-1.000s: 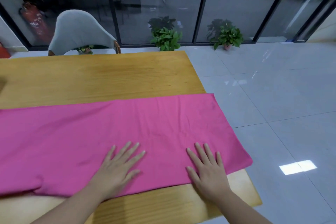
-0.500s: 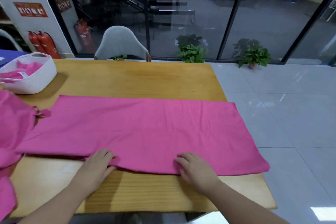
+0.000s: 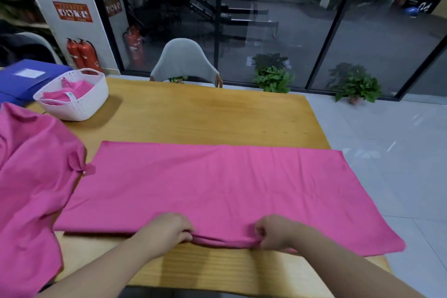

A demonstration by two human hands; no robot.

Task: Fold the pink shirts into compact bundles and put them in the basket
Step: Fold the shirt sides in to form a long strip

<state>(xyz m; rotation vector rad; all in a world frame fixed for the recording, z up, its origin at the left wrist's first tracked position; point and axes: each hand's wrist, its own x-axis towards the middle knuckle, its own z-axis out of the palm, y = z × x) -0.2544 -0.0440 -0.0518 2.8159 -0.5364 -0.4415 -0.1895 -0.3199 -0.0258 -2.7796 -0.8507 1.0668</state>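
— Being folded at this moment is the pink shirt (image 3: 217,184), which is lying flattened into a long band across the table (image 3: 205,116), reaching from near the left end to the right edge, where its end is being let hang past the corner.

— And how is it being held?

— Its near hem is being pinched by both hands. The left hand (image 3: 164,232) is curled round the fabric edge, and the right hand (image 3: 275,231) is clamped on the same edge just beside it; a small raised roll of cloth is being formed between them, close to the table's near edge.

— So which step is being carried out?

— Judging by the lifted hem, a lengthwise fold or roll is being started. The next move is likely being set up as carrying that hem away toward the far edge of the band, and an even pull from both hands is being called for so the layers are not skewed.

— And the rest?

— A second pink shirt (image 3: 31,176) is being left draped at the left end, not yet folded. The basket (image 3: 79,106) is sitting at the far left corner, with pink bundles already being held inside it.
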